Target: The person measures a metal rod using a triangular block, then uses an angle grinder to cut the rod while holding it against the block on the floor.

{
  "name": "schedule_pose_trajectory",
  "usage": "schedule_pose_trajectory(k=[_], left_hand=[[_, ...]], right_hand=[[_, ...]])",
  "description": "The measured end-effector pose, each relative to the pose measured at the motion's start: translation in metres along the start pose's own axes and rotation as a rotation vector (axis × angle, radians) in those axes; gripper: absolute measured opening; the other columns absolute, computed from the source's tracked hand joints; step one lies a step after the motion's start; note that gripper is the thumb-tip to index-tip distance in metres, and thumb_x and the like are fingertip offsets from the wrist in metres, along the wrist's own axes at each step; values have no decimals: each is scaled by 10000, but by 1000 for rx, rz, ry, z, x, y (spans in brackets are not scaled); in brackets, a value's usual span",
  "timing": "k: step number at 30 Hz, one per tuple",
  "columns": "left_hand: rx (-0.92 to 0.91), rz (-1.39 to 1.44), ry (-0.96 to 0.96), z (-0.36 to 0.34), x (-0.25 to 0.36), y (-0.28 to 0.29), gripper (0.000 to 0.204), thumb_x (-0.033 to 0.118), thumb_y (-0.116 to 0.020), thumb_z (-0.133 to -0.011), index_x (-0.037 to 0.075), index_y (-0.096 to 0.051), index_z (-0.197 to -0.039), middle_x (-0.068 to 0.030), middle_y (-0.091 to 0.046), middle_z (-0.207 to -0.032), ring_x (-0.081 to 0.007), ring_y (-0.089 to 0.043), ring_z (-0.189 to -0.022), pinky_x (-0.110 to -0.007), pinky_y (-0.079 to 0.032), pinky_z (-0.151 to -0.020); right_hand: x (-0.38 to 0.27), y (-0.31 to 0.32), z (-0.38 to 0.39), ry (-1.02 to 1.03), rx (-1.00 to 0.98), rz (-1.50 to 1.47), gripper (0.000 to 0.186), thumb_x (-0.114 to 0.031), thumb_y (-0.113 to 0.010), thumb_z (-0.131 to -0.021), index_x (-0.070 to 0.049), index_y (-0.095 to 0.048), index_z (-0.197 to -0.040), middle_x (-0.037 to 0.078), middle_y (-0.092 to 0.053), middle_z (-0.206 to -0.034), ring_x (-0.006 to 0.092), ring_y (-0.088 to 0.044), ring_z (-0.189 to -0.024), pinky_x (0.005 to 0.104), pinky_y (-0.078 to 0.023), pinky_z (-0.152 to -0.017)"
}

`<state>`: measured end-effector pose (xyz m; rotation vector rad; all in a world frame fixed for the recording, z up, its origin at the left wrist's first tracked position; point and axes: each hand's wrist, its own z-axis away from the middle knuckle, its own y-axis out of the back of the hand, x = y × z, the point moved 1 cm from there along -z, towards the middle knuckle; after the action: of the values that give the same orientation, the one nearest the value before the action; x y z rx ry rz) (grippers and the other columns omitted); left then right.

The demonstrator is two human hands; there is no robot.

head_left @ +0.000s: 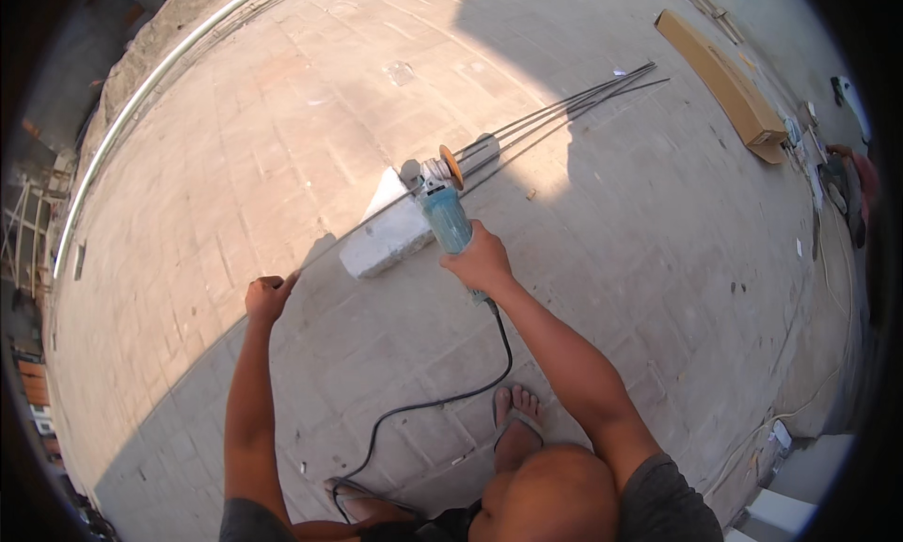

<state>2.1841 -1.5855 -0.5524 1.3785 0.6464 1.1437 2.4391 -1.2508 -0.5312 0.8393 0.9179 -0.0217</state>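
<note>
My right hand is wrapped round the body of a teal angle grinder. Its orange-brown disc sits at the far end, over the thin metal rods. Out to the left, my left hand grips the near end of one thin metal rod. That rod runs across a whitish block lying on the paving and on toward the grinder head. Whether the disc touches the rod cannot be made out. Several more rods stretch away beyond the disc to the far right.
The grinder's black cord curls over the brick paving between my sandalled feet. A long cardboard box lies at the far right, with clutter along the wall. A white pipe curves along the far left edge.
</note>
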Motion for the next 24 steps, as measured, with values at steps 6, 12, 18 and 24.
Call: schedule_pose_trajectory(k=[6,12,18,24], left_hand=[[22,9,-64,-2,0,-1,644,637,-622,-872,41,-729,-654,-117,-664,-603,-256,-648,-576,-389,-499,-609],[-21,4,-41,-1,1,0,640,654,-626,-864,49,-737,-688,-120,-694,-668,-293,-676,-656,-413,-517,-654],[30,18,-72,-2,0,-1,644,635,-630,-871,37,-725,-652,-130,-651,-587,-260,-649,-576,-389,-496,-610],[20,19,-66,-3,-3,-6,653,643,-629,-867,33,-724,-654,-127,-649,-584,-249,-646,-572,-384,-492,-602]], right_hand=[[-20,-30,-12,-3,-123,7,742,-334,-790,-726,14,-484,-1305,224,-671,-1146,378,-664,-1070,446,-548,-913],[-28,-41,-14,9,-141,7,748,-352,-791,-739,21,-484,-1310,230,-660,-1167,375,-652,-1097,442,-538,-936],[-25,-43,-16,-2,-150,41,788,-362,-784,-750,29,-459,-1352,231,-657,-1178,368,-647,-1111,430,-535,-942],[-23,-42,-16,7,-154,41,798,-353,-781,-755,42,-448,-1362,233,-655,-1184,368,-647,-1111,430,-532,-946]])
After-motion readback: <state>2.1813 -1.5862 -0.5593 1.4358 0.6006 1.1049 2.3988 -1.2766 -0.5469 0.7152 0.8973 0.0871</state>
